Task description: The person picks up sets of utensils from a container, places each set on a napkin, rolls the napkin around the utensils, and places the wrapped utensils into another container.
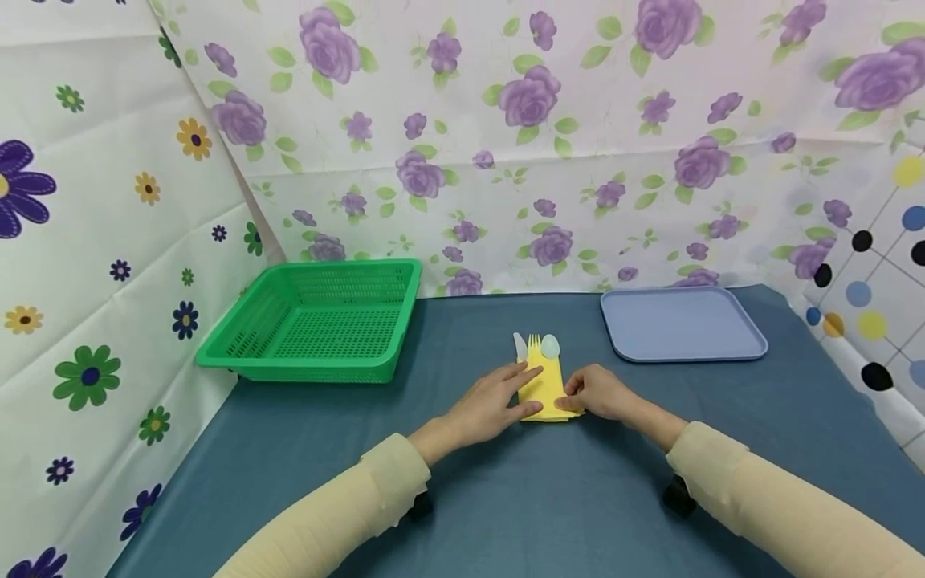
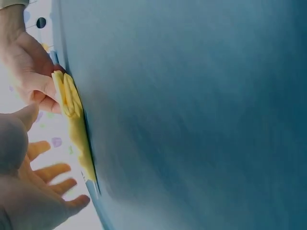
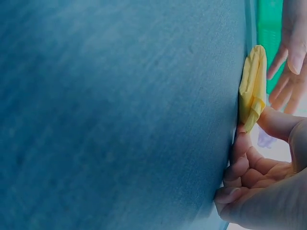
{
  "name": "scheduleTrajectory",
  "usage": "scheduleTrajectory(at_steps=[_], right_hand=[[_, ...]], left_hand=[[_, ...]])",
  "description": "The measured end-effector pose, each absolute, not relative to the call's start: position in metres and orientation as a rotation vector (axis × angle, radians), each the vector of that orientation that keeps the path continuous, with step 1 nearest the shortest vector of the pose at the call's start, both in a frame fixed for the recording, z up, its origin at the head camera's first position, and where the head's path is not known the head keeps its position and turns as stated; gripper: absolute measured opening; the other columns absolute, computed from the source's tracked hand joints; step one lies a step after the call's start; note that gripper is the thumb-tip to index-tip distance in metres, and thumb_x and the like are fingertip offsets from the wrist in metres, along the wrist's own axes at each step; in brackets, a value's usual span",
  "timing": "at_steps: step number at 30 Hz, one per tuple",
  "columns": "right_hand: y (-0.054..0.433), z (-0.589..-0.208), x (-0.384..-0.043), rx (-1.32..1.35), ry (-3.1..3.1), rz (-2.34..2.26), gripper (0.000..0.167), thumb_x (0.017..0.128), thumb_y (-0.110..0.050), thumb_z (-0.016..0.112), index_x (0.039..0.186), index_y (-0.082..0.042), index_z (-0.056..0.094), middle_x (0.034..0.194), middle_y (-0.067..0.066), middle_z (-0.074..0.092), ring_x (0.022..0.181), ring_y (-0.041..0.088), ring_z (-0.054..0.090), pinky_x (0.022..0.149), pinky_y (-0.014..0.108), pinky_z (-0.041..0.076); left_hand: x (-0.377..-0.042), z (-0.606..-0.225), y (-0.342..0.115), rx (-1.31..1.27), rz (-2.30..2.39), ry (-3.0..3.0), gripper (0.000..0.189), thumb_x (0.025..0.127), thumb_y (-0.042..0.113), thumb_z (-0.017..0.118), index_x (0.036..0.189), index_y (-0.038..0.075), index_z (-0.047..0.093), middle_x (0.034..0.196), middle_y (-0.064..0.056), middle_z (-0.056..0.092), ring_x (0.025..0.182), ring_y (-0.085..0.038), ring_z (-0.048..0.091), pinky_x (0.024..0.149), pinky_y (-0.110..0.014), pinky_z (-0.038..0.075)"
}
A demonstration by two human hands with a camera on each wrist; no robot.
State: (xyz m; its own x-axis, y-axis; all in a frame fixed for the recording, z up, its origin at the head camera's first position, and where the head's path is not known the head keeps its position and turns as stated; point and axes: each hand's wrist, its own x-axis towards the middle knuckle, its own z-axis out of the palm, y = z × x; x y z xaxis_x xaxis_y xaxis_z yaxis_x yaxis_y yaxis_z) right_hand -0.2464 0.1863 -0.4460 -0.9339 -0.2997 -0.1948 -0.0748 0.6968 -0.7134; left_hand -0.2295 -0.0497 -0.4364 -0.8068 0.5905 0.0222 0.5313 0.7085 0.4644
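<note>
A folded yellow napkin [image 1: 543, 384] lies on the blue-grey table, layered at its near edge. From its far end stick out the tops of a pale knife [image 1: 520, 347], a yellow fork [image 1: 534, 342] and a pale spoon [image 1: 550, 347], side by side; their lower parts are hidden. My right hand [image 1: 601, 393] pinches the napkin's near right corner between thumb [image 3: 278, 123] and fingers. Spread and fairly straight, the fingers of my left hand [image 1: 497, 405] reach over the napkin's left side. In the left wrist view the napkin [image 2: 76, 129] shows edge-on beside both hands.
At the back left stands a green plastic basket [image 1: 393, 353] with perforated walls. A flat light-blue tray [image 1: 682, 321] lies at the back right. Flowered cloth [image 1: 462, 201] hangs behind the table, with patterned cloth along both sides.
</note>
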Motion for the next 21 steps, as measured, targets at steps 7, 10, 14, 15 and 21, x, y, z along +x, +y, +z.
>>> scheduleTrajectory(at_steps=[7, 10, 14, 15, 21], right_hand=[[0.186, -0.448, -0.246, -0.299, 2.613, -1.097, 0.018, 0.093, -0.019, 0.081, 0.089, -0.003, 0.074, 0.079, 0.004, 0.064, 0.071, 0.018, 0.053, 0.062, 0.030, 0.044], [0.187, -0.447, -0.246, -0.307, 2.606, -1.102, 0.019, 0.094, -0.020, 0.081, 0.088, -0.003, 0.074, 0.078, 0.003, 0.063, 0.070, 0.018, 0.052, 0.061, 0.030, 0.042], [0.187, -0.446, -0.246, -0.299, 2.600, -1.100, 0.020, 0.094, -0.020, 0.081, 0.087, -0.003, 0.073, 0.076, 0.003, 0.061, 0.069, 0.018, 0.051, 0.061, 0.030, 0.039], [0.187, -0.446, -0.246, -0.295, 2.601, -1.096, 0.020, 0.094, -0.020, 0.081, 0.087, -0.003, 0.073, 0.076, 0.003, 0.061, 0.069, 0.018, 0.050, 0.061, 0.030, 0.039], [0.187, -0.445, -0.246, -0.275, 2.603, -1.091, 0.020, 0.093, -0.021, 0.081, 0.089, -0.003, 0.074, 0.078, 0.004, 0.062, 0.070, 0.018, 0.051, 0.061, 0.029, 0.040]], left_hand=[[-0.231, -0.435, -0.045, 0.717, 1.128, 2.603, 0.076, 0.105, 0.044, 0.063, 0.166, 0.014, 0.029, 0.168, -0.019, 0.027, 0.154, -0.038, 0.029, 0.118, -0.062, 0.034], [-0.233, -0.433, -0.045, 0.599, 1.304, 2.515, 0.076, 0.105, 0.039, 0.064, 0.166, 0.012, 0.028, 0.166, -0.019, 0.030, 0.151, -0.039, 0.034, 0.115, -0.061, 0.039], [-0.236, -0.432, -0.048, 0.403, 1.482, 2.378, 0.068, 0.108, 0.035, 0.059, 0.165, 0.011, 0.031, 0.160, -0.021, 0.038, 0.145, -0.040, 0.042, 0.111, -0.058, 0.045], [-0.236, -0.432, -0.049, 0.359, 1.534, 2.327, 0.066, 0.109, 0.034, 0.058, 0.164, 0.010, 0.031, 0.159, -0.022, 0.040, 0.144, -0.040, 0.044, 0.111, -0.057, 0.046], [-0.240, -0.433, -0.052, 0.163, 1.753, 2.012, 0.064, 0.112, 0.028, 0.052, 0.165, 0.006, 0.025, 0.160, -0.022, 0.040, 0.143, -0.041, 0.046, 0.108, -0.050, 0.050]])
